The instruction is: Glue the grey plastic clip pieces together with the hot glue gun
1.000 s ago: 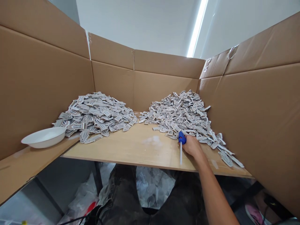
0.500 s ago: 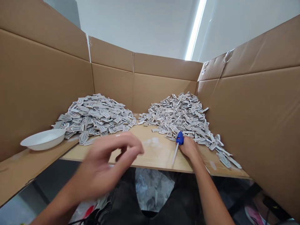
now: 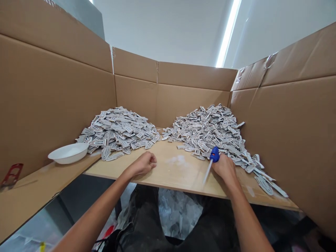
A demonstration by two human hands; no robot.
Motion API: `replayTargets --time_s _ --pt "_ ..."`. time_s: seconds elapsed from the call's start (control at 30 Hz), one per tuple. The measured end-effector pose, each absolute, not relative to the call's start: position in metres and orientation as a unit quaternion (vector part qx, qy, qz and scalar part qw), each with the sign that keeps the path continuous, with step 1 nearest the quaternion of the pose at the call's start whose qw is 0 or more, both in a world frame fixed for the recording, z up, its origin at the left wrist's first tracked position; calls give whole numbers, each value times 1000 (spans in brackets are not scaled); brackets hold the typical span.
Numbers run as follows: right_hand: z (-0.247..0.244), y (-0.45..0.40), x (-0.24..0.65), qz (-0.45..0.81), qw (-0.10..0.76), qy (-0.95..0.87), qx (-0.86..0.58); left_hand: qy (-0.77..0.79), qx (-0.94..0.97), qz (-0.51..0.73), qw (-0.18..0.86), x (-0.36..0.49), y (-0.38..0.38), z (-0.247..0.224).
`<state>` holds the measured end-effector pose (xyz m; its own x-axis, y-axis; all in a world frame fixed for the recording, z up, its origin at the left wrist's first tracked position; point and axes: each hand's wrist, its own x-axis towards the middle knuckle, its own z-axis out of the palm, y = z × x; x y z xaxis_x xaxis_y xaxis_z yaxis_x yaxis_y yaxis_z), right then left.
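Observation:
My right hand (image 3: 224, 168) is wrapped round a blue tool (image 3: 215, 154) with a pale, thin rod (image 3: 208, 171) that slants down toward the table's front edge. It is beside the right pile of grey-white slotted pieces (image 3: 210, 129). My left hand (image 3: 145, 163) rests near the front of the wooden table (image 3: 168, 175), its fingers curled together; whether anything small is inside them is hidden. Behind it lies the left pile of similar pieces (image 3: 123, 127).
A white oval bowl (image 3: 68, 154) stands at the left, on a cardboard ledge (image 3: 39, 185). A red-handled tool (image 3: 13, 174) lies further left. Tall cardboard walls (image 3: 194, 77) enclose the table. A clear plastic bag (image 3: 178, 213) shows below its front edge.
My left hand has moved from close to the camera down to the table, and its fingers have curled in. The view has shifted left, bringing the red-handled tool into sight.

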<state>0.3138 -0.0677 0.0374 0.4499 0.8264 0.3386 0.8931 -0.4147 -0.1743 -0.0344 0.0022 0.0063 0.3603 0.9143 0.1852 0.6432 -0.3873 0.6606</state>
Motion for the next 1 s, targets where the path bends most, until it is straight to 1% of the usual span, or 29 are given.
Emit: replayTargets --time_s 0.17,0.27,0.4,0.47,0.5,0.6,0.7,0.8,0.87,1.0 --pt "49 -77 317 -124 244 -517 -811 523 761 308 230 -32 -2 7" --pt "57 -80 315 -139 286 -518 -794 532 745 323 237 -29 -2 7" --pt "66 -86 300 -148 383 -577 -706 518 725 390 233 -21 -4 15" --pt "68 -90 286 -103 432 -606 -660 484 720 422 264 -14 -9 22" --pt "69 -93 277 -61 453 -626 -632 461 717 435 289 -11 -13 25" --pt "67 -99 253 39 490 -676 -549 398 698 462 374 -1 -25 32" --pt "64 -102 234 105 504 -706 -486 378 670 463 440 7 -33 32" --pt "62 -103 224 128 498 -727 -454 359 653 456 486 11 -36 31" --pt "61 -101 223 99 482 -730 -474 341 648 457 505 12 -38 33" --pt "64 -99 226 -20 444 -707 -550 332 628 470 524 10 -39 37"
